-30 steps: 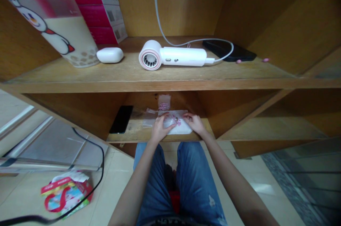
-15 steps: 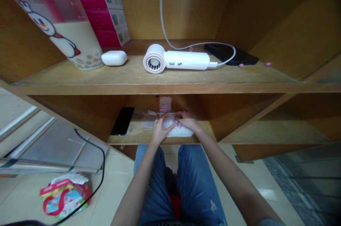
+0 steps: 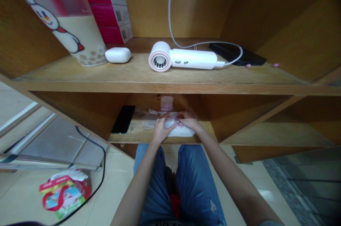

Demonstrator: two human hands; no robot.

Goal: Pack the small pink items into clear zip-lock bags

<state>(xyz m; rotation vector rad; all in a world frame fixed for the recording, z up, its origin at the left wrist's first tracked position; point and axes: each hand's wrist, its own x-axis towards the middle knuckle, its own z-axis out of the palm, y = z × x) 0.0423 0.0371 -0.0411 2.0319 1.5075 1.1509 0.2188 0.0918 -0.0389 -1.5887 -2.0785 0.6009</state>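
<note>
On the lower shelf, my left hand point(image 3: 160, 130) has its thumb and fingers on a small clear plastic bag point(image 3: 168, 122). My right hand point(image 3: 189, 120) is at the bag's other side, fingers bent and pressed together; what is between them is too small to make out. Small pink pieces point(image 3: 179, 124), like beads, show between the hands. Beneath lies a white sheet or packet point(image 3: 182, 133). Just behind, a clear bag with pink beads point(image 3: 167, 106) rests near the back wall. Another clear plastic bag point(image 3: 150, 120) lies left of my left hand.
A black phone point(image 3: 123, 119) lies at the lower shelf's left. Above are a white handheld fan point(image 3: 193, 59) with a cable, a white earbud case point(image 3: 118, 55), a milk tea cup point(image 3: 90, 41), pink boxes point(image 3: 109, 14) and a black object point(image 3: 250, 58). The upper shelf edge point(image 3: 170, 86) overhangs my hands.
The view has shifted slightly, so the upper shelf's things sit a little farther right. My hands stay in nearly the same place at the plastic bag.
</note>
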